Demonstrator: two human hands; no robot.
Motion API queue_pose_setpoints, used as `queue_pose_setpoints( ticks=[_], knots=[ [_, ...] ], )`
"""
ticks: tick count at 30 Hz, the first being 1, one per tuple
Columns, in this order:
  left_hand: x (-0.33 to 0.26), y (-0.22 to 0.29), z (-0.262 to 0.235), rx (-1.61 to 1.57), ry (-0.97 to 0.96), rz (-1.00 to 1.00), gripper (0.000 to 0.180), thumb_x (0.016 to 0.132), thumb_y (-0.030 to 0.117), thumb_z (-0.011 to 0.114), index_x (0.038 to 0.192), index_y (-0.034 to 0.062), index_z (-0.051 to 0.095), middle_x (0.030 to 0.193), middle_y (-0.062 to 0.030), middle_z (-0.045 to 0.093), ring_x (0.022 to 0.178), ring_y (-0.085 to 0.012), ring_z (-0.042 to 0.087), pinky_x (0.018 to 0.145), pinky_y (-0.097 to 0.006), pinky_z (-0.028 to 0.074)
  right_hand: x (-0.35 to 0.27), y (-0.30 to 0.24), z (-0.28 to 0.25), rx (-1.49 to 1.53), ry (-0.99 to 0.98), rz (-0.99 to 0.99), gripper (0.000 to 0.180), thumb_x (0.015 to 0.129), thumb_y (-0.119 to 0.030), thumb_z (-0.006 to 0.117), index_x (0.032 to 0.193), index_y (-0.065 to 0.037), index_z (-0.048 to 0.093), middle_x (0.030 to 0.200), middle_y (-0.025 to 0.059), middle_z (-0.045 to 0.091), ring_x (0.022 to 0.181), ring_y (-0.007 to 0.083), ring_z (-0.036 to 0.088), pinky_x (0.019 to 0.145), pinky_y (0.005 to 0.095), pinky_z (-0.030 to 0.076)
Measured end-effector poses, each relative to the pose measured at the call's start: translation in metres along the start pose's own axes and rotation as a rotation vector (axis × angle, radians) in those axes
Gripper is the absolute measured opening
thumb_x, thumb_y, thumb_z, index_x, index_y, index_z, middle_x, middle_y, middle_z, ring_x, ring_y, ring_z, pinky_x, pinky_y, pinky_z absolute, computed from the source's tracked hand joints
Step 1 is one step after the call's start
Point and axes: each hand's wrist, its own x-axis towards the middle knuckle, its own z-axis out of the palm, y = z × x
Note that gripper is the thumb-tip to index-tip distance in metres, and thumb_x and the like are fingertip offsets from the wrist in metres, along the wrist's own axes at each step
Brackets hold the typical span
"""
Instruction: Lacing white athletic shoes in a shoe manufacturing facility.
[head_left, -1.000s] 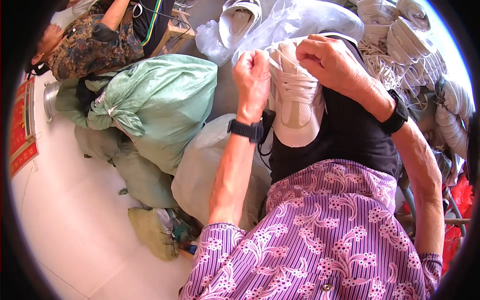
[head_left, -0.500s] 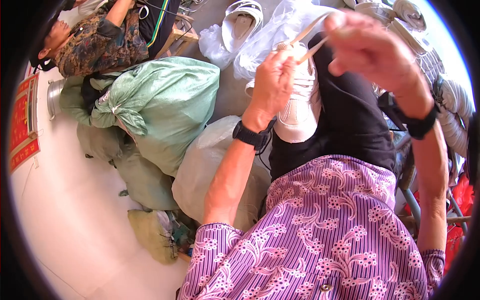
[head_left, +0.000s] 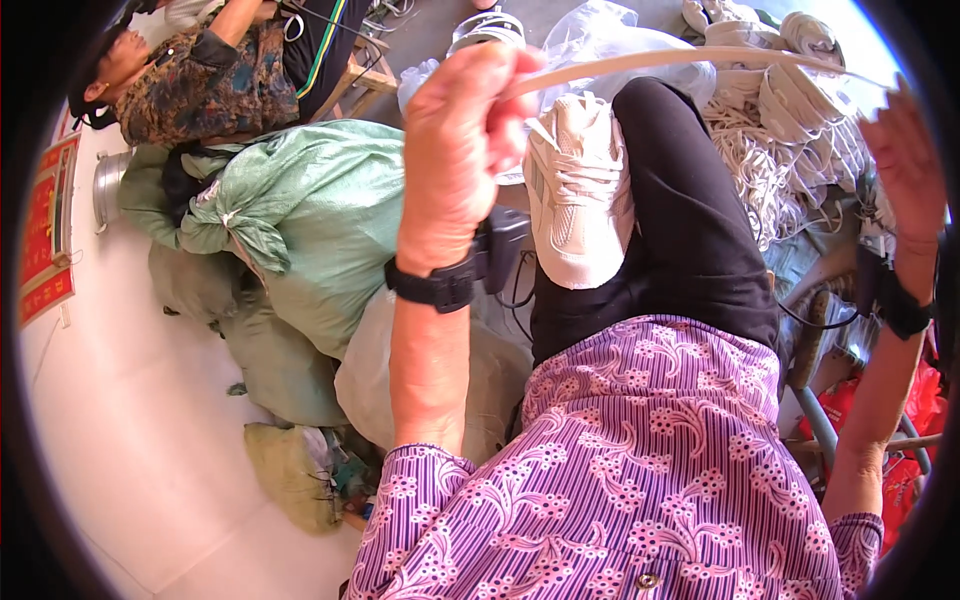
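A pale beige shoelace (head_left: 680, 58) is stretched in an arc above the shoe, from one hand to the other. My left hand (head_left: 465, 150), left of the shoe and raised, has its fingers closed on one end. Far to the right, near the rim of the picture, my right hand (head_left: 908, 170) pinches the other end; its fingertips are somewhat blurred. On my black-trousered lap rests a white sneaker (head_left: 580, 215), toe toward me, with laces across its tongue. Neither hand touches the sneaker.
A large green sack (head_left: 320, 190) and a whitish bag stand at my left. White shoes (head_left: 800, 100) and a heap of loose laces (head_left: 765, 180) lie at the right. Clear plastic bags (head_left: 600, 45) and another shoe lie ahead. A co-worker (head_left: 200, 90) sits at the far left.
My hands have moved widely apart, the left one away from the sneaker to the left, the right one far right. The shoelace between them is now drawn out long.
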Motion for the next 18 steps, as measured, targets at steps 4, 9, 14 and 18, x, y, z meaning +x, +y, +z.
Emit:
queue_pose_setpoints(
  ticks=[4, 9, 14, 18],
  knots=[
    [-0.02, -0.012, -0.055, 0.055, 0.306, -0.035, 0.022, 0.09, 0.024, 0.064, 0.093, 0.0018, 0.064, 0.06, 0.0053, 0.045, 0.047, -0.0041, 0.037, 0.044, -0.021, 0.032, -0.001, 0.076, -0.003, -0.552, 0.177, 0.074, 0.025, 0.097, -0.023, 0.05, 0.11, -0.003, 0.058, 0.079, -0.0025, 0.052, 0.063, 0.0039, 0.045, 0.062, 0.0193, 0.041],
    [-0.031, -0.042, -0.06, 1.216, 0.376, 0.206, 0.019, 0.086, 0.013, 0.064, 0.103, 0.0046, 0.066, 0.096, -0.0069, 0.059, 0.085, -0.0139, 0.055, 0.076, -0.028, 0.047, 0.029, 0.142, 0.036, -0.68, 0.212, 0.329, 0.021, 0.092, -0.017, 0.051, 0.102, -0.002, 0.061, 0.078, -0.0016, 0.057, 0.066, 0.0045, 0.047, 0.062, 0.0191, 0.041],
    [-0.016, -0.069, -0.003, 0.579, -0.11, 0.189, 0.023, 0.094, 0.016, 0.052, 0.11, 0.0016, 0.059, 0.096, -0.0107, 0.062, 0.087, -0.0202, 0.06, 0.079, -0.031, 0.048, 0.066, 0.177, 0.068, -0.829, -0.15, 0.299, 0.022, 0.093, -0.013, 0.046, 0.111, -0.004, 0.056, 0.078, 0.0007, 0.058, 0.064, 0.0054, 0.046, 0.061, 0.0203, 0.041],
    [-0.011, -0.065, 0.007, 0.272, -0.076, -0.073, 0.023, 0.096, 0.017, 0.05, 0.109, 0.0002, 0.059, 0.089, -0.004, 0.062, 0.08, -0.0104, 0.056, 0.071, -0.025, 0.047, 0.074, 0.176, 0.073, -0.922, -0.084, 0.266, 0.023, 0.086, -0.012, 0.051, 0.107, -0.003, 0.054, 0.072, 0.0039, 0.063, 0.056, 0.0097, 0.052, 0.055, 0.0245, 0.044]
  ],
)
